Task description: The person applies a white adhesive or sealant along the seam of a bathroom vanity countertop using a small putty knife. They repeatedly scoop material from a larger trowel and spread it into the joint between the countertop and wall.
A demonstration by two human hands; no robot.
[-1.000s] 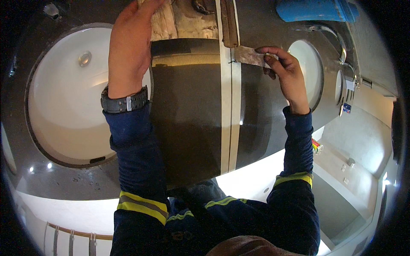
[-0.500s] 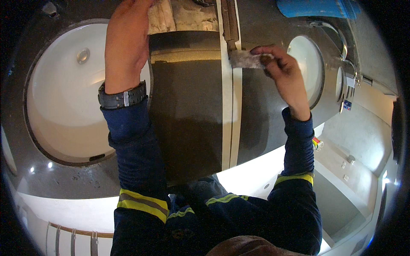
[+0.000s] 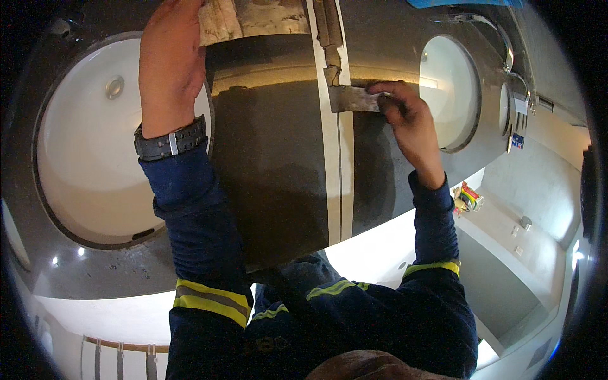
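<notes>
My right hand (image 3: 411, 123) pinches a small flat scraper blade (image 3: 354, 100) smeared with grey, fingers closed on its right end. The blade's left part lies across a seam (image 3: 339, 171) in the dark countertop. Pale masking tape (image 3: 325, 158) runs along both sides of that seam. Dark filler paste (image 3: 329, 38) sits between the tape strips, lumpy just beyond the blade. My left hand (image 3: 170, 66), at the upper left, grips the edge of a flat, stained board (image 3: 272, 19); its fingertips are partly out of view at the top.
A large white oval basin (image 3: 101, 183) is set in the dark countertop (image 3: 269, 152) on the left, another basin (image 3: 451, 95) on the right. A chrome tap (image 3: 506, 57) stands past it. Something blue (image 3: 462, 2) lies at the far edge; a colourful packet (image 3: 470, 197) sits lower right.
My right hand has drawn the blade toward me along the seam, leaving a longer run of dark paste showing behind it. My left hand and the board have shifted slightly left in view.
</notes>
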